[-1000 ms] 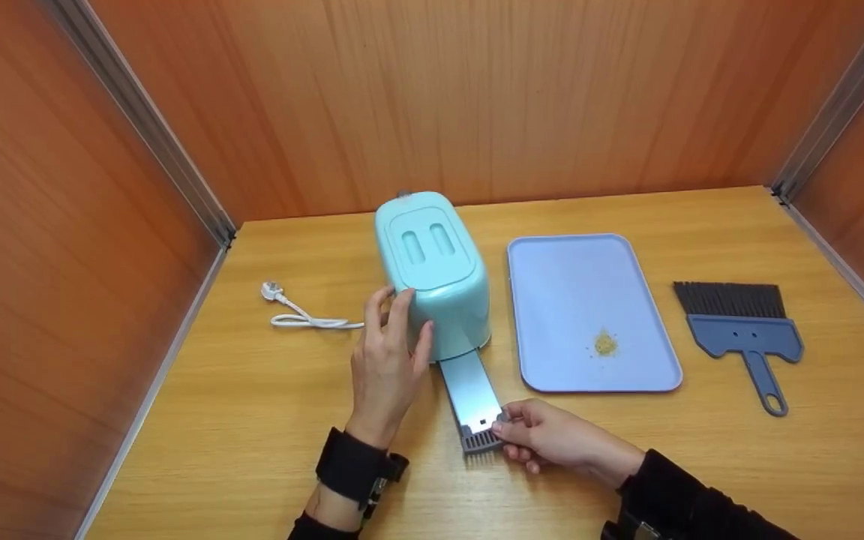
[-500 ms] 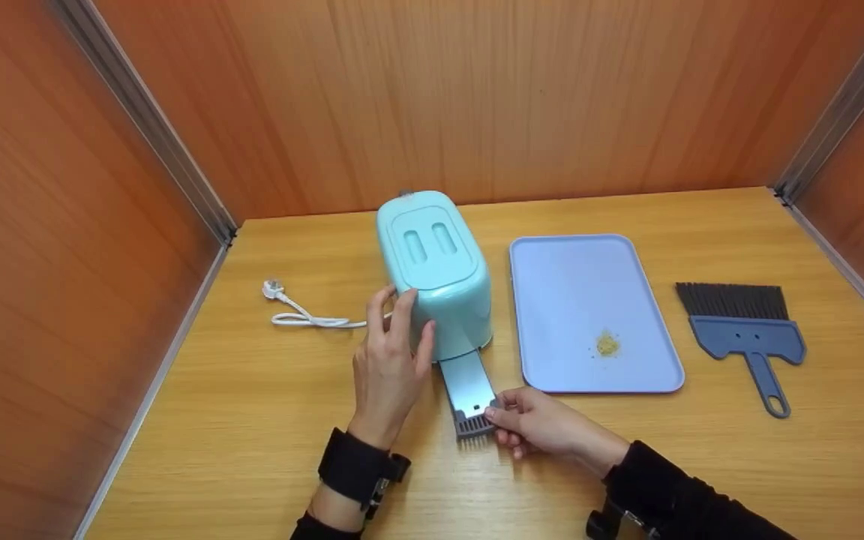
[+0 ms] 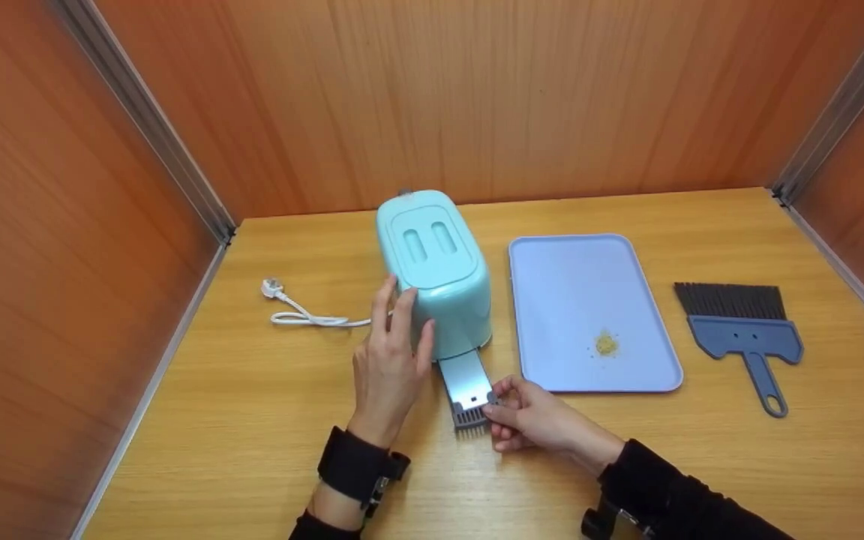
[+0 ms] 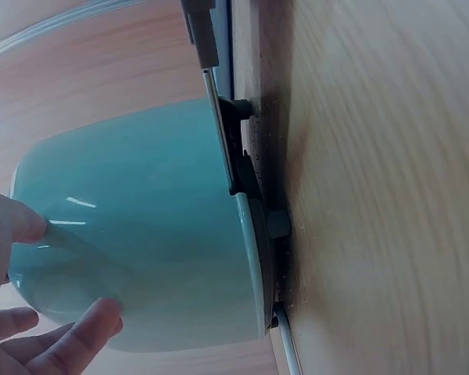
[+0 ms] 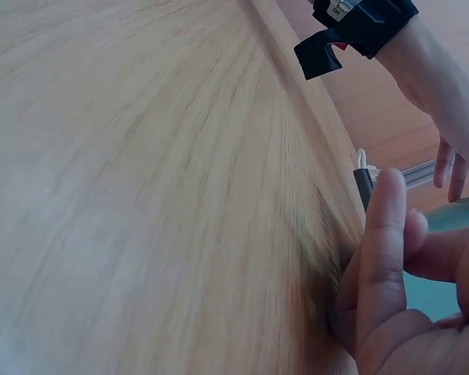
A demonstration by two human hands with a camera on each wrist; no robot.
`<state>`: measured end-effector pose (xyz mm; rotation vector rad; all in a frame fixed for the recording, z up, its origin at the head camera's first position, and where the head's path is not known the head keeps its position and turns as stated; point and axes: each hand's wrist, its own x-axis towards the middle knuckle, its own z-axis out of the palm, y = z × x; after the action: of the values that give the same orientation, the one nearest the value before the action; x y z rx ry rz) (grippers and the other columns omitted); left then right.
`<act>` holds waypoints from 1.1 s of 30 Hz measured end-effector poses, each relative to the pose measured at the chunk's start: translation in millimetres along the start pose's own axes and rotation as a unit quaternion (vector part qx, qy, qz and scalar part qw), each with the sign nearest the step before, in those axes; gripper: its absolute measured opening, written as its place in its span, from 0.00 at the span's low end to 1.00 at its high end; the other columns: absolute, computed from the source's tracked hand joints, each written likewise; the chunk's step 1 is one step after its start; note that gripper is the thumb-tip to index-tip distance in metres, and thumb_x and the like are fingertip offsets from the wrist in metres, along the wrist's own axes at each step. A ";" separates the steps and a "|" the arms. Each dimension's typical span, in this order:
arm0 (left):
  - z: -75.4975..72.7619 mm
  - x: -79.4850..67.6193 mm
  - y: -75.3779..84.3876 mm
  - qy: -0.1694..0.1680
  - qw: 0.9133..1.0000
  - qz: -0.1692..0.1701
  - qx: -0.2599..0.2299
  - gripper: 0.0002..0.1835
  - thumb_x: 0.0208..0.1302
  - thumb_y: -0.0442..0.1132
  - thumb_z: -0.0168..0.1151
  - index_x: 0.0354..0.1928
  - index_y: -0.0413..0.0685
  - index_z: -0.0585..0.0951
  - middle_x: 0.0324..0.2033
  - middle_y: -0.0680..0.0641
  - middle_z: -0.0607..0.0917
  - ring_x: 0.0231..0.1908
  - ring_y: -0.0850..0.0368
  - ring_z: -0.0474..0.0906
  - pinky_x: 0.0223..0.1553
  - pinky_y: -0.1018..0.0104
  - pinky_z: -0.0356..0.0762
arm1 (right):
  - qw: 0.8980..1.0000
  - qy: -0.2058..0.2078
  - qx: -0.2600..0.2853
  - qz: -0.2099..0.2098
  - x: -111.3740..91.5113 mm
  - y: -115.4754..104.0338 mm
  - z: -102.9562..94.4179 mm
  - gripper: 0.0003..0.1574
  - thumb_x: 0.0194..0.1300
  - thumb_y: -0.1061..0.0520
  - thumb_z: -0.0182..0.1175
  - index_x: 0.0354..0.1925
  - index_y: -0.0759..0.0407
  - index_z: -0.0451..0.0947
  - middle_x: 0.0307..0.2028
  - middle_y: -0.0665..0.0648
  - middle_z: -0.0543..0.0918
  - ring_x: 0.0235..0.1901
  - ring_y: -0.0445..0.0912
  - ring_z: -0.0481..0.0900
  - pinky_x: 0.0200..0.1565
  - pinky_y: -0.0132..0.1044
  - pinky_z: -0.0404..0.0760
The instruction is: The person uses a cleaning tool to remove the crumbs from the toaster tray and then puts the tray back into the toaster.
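Observation:
My left hand (image 3: 389, 367) rests against the near left corner of the mint-green toaster (image 3: 451, 307), its fingers fairly straight. In the left wrist view its fingertips (image 4: 98, 316) touch the toaster's glossy shell (image 4: 156, 219). A flat metal crumb tray (image 3: 466, 379) with a grey slotted end sticks out from the base of the toaster's near end. My right hand (image 3: 541, 420) pinches the right side of that grey end between thumb and fingers. Curled fingers hide most of the tray end in the right wrist view, where the right hand (image 5: 410, 305) is close to the tabletop.
To the right of the toaster lies a lilac serving tray (image 3: 574, 292) bearing a small heap of yellowish crumbs (image 3: 606, 344). Further right is a blue-grey hand brush (image 3: 747, 334) with dark bristles. A white power cord (image 3: 312, 321) lies left of the toaster. Wooden panels (image 3: 462, 97) enclose the table.
The crumb tray has slid a little further into the toaster, pushed away from me by my right hand. My left hand stays at the toaster's corner with slight finger movement.

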<state>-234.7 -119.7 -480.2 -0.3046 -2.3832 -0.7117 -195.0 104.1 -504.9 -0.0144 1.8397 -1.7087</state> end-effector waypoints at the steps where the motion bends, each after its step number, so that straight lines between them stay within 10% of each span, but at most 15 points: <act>1: -0.3 0.2 0.0 -0.004 1.000 -0.001 0.004 0.26 0.76 0.46 0.68 0.71 0.51 0.74 0.77 0.41 0.71 0.27 0.54 0.81 0.23 0.70 0.74 | 1.000 0.005 0.001 -0.001 0.8 -0.5 0.0 0.22 0.81 0.61 0.59 0.63 0.66 0.62 0.31 0.54 0.81 0.29 0.40 0.79 0.38 0.35 0.92; 19: -0.8 -0.5 -0.9 -0.006 1.000 0.012 0.020 0.27 0.75 0.46 0.69 0.71 0.50 0.74 0.77 0.43 0.72 0.22 0.55 0.78 0.22 0.70 0.72 | 0.994 0.085 -0.061 -0.033 16.5 -0.9 8.4 0.15 0.82 0.59 0.58 0.56 0.62 0.64 0.29 0.53 0.78 0.24 0.41 0.73 0.24 0.29 0.73; 33: -1.9 0.8 1.9 -0.007 1.000 0.016 0.018 0.27 0.76 0.46 0.68 0.71 0.50 0.73 0.78 0.42 0.71 0.24 0.55 0.79 0.24 0.70 0.75 | 0.987 0.092 -0.103 -0.080 23.1 -4.4 9.8 0.26 0.74 0.65 0.65 0.62 0.66 0.63 0.34 0.59 0.84 0.25 0.43 0.80 0.26 0.31 0.81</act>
<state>-233.7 -119.1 -477.7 -0.3318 -2.3966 -0.6539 -211.2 85.1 -510.4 -0.0938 2.1985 -1.6638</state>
